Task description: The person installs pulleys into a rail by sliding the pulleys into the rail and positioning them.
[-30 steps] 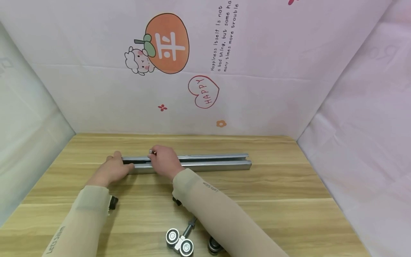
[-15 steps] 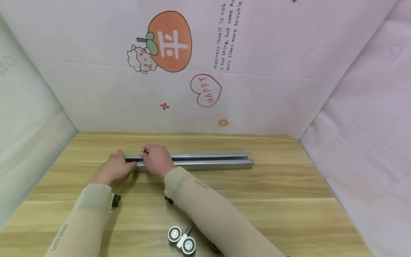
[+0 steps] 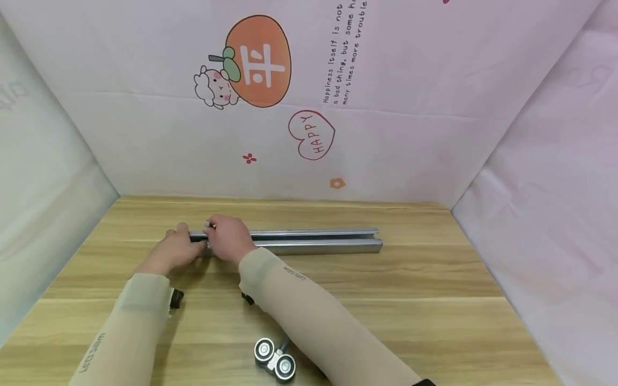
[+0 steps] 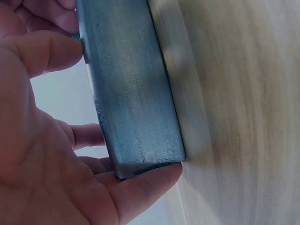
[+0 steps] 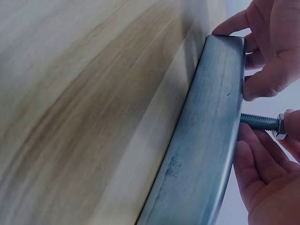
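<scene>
A grey metal channel rail (image 3: 318, 246) lies across the wooden table with its slot facing up. My left hand (image 3: 173, 252) grips the rail's left end; in the left wrist view a finger (image 4: 147, 192) curls over that end face. Close beside it, my right hand (image 3: 228, 239) pinches a threaded bolt (image 5: 259, 122) that stands out of the slot. A hex nut (image 5: 280, 127) sits on the bolt near the thumb. Whatever the bolt joins inside the rail is hidden.
A roller trolley (image 3: 274, 360) with black-and-silver wheels lies at the table's front, partly under the right forearm (image 3: 318, 316). White printed cloth (image 3: 386, 150) encloses the table at the back and sides.
My right hand has slid left along the rail with the bolt, coming right up to my left hand. The left hand keeps its place at the rail's end. The head view has shifted slightly.
</scene>
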Available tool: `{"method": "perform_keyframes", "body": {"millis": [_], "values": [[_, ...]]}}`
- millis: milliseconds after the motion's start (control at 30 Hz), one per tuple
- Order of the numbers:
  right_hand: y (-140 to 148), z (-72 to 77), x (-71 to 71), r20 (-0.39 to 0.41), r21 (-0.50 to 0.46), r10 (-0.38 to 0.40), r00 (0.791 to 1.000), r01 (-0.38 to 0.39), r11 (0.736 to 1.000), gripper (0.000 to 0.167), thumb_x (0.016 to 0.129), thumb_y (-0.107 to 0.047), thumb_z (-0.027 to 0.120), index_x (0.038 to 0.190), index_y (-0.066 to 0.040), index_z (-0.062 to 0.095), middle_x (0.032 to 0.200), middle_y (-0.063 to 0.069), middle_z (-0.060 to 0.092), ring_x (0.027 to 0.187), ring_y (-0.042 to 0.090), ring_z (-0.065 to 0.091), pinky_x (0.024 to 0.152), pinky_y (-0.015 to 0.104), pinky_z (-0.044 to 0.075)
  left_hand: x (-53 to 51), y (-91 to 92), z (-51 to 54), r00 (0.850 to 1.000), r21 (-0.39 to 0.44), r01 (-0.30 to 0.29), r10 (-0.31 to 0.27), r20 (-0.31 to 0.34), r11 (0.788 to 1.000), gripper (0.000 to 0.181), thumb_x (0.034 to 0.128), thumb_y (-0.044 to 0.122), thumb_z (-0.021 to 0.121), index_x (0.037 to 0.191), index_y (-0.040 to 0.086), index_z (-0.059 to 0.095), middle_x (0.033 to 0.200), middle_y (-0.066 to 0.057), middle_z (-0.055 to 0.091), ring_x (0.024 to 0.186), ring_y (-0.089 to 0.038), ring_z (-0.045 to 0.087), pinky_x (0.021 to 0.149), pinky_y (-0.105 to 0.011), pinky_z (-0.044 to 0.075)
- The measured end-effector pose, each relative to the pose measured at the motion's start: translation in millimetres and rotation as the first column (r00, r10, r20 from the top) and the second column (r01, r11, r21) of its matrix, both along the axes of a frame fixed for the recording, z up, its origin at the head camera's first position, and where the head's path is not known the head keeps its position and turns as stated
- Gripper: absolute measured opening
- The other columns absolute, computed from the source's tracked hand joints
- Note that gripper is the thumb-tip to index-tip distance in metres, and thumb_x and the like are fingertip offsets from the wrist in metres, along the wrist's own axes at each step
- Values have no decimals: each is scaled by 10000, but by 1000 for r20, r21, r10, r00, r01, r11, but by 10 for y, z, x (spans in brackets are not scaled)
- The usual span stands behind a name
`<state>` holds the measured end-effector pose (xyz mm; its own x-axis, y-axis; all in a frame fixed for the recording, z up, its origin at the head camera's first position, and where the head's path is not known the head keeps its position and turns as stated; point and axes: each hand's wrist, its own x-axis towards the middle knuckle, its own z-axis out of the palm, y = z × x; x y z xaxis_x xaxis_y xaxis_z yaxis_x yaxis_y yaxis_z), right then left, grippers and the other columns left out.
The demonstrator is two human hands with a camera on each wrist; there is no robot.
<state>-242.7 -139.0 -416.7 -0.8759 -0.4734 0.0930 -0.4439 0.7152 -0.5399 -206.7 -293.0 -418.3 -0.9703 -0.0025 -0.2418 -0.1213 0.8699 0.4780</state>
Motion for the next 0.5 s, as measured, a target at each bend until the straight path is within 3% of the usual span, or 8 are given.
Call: {"method": "perform_keyframes", "body": {"millis": [267,500], "values": [[-103,27,-2,14,20,-2,1000,2,1000,257,1047,-313,537,1237,-209,674,1072,-125,686,869,25,598,762,193,464,-17,-7,-17,1000,0,-5,5,2,1000,790,1005,472,438,1361,-201,227,1208,-475,339,933,-484,530,806,-608,453],[-194,16,-21,4,46,3,1000,-3,999,238,1043,-338,538,1213,-236,671,1006,-147,683,817,18,571,731,179,441,-11,-24,-6,1000,1,15,-15,-6,1000,636,984,348,437,1278,-191,272,1149,-459,368,894,-453,539,761,-582,466]]}}
